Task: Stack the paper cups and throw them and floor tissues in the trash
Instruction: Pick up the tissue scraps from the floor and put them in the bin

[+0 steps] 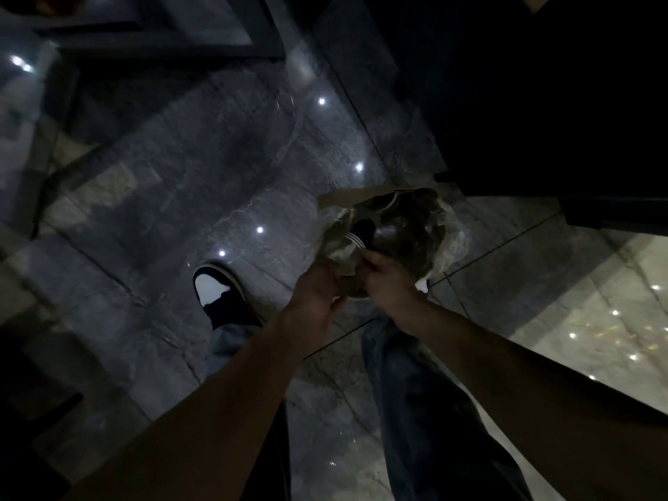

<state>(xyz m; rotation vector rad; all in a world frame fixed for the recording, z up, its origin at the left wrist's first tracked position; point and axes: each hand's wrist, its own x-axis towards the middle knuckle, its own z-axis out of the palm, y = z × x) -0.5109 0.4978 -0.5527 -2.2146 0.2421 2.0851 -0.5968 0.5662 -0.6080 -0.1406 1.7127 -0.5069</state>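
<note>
In dim light I look straight down at the floor. A clear plastic trash bag (405,229) hangs in front of me, crumpled and see-through. My left hand (318,289) and my right hand (388,283) both pinch its near rim, close together. Through the plastic I see a dark shoe with white stripes. A pale flat scrap (343,198) shows at the bag's far edge; what it is I cannot tell. No paper cups or tissues can be made out in this view.
Glossy grey marble floor (217,175) reflects ceiling lights. My left foot in a dark shoe with a white toe (217,289) stands left of the bag. A large black piece of furniture (542,103) fills the upper right. A dark frame (162,41) lies at the top left.
</note>
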